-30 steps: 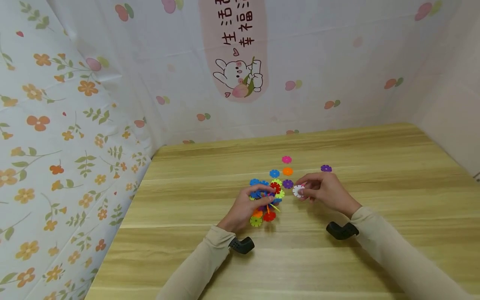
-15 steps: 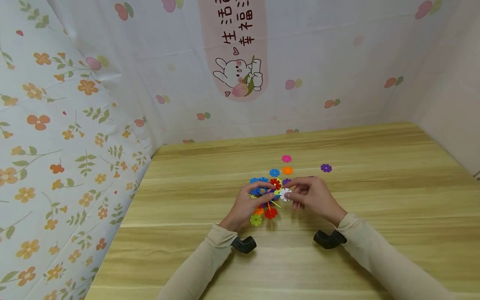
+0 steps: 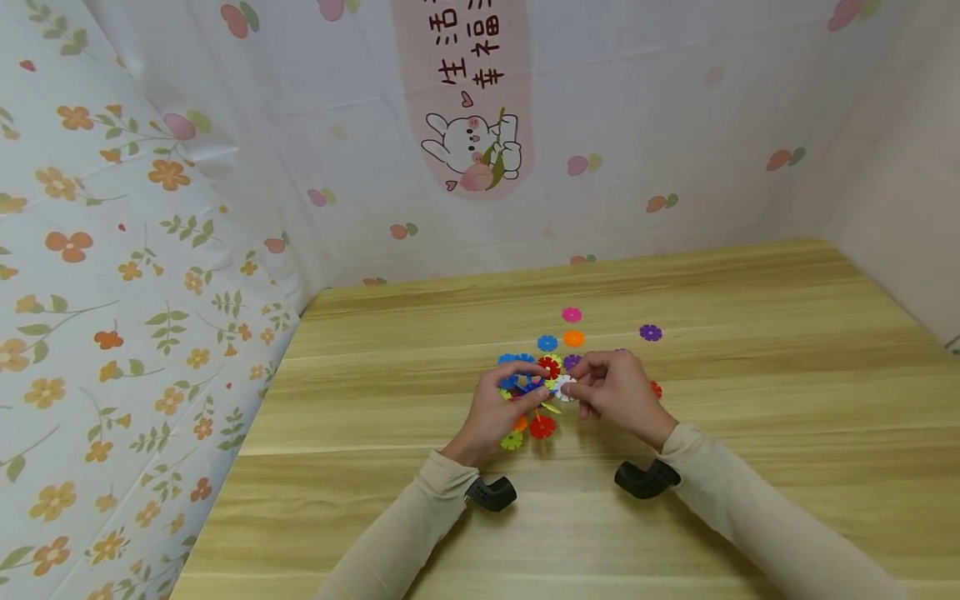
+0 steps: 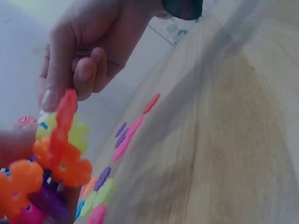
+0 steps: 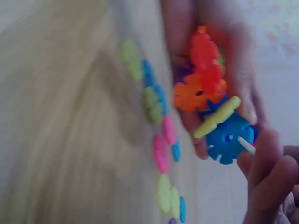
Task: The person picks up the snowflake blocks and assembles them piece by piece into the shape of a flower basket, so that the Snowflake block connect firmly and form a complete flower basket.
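Observation:
My left hand (image 3: 491, 412) grips a cluster of interlocked plastic snowflake discs above the table. Among its parts are a red disc (image 3: 542, 427), an orange disc (image 5: 191, 94), a yellow disc (image 5: 218, 116) and a blue disc (image 5: 226, 148). Between thumb and fingertips, my right hand (image 3: 618, 396) pinches a white snowflake disc (image 3: 564, 387). Edge-on in the right wrist view, the white disc (image 5: 246, 145) meets the blue disc's rim; whether it is slotted in, I cannot tell. The left hand's fingers hide part of the cluster.
Loose discs lie flat on the wooden table (image 3: 375, 517): a pink disc (image 3: 572, 315), an orange disc (image 3: 573, 338), a blue disc (image 3: 547, 342) and a purple disc (image 3: 650, 332) behind the hands. A red disc (image 3: 656, 390) shows beside my right hand. Patterned cloth (image 3: 360, 167) hangs behind.
My right hand has moved left, bringing the white disc from apart to against the cluster. The left hand has stayed nearly still with its grip. A red loose disc has come into sight.

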`<move>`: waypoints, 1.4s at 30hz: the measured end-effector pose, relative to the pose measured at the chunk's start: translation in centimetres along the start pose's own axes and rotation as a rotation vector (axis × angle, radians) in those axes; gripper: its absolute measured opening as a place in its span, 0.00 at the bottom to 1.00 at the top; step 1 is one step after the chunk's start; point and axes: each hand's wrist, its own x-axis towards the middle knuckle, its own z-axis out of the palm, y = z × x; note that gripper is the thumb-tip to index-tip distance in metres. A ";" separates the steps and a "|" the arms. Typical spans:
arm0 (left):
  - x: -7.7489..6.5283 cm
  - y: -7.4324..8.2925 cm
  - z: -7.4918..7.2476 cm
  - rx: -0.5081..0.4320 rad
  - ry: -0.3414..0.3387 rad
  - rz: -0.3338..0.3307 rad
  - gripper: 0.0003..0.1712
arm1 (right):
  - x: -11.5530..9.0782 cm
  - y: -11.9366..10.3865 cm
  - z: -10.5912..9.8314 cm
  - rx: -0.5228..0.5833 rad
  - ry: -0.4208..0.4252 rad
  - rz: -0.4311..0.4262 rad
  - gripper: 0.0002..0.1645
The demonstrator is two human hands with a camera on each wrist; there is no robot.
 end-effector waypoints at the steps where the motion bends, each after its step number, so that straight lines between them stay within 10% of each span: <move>1: -0.1 0.0 0.0 0.015 0.009 0.007 0.12 | 0.0 0.0 0.2 -0.002 0.009 -0.004 0.05; 8: -0.1 -0.5 0.4 0.097 0.055 0.074 0.11 | 0.2 0.9 1.4 -0.022 0.024 -0.015 0.05; 19: 0.0 1.1 -2.4 0.191 -0.296 0.041 0.13 | 0.5 0.9 -2.0 0.019 -0.156 0.019 0.09; 28: -0.2 0.8 -0.8 -0.022 -0.436 -0.031 0.15 | 0.0 0.7 -3.3 0.078 -0.203 -0.024 0.10; 35: -0.5 0.8 -0.7 0.020 -0.348 -0.042 0.16 | 0.0 2.2 -7.5 -0.343 -0.120 -0.034 0.07; 42: -0.5 0.4 -0.8 0.017 -0.306 -0.064 0.17 | -0.3 4.3 -8.6 -0.716 -0.217 -0.037 0.14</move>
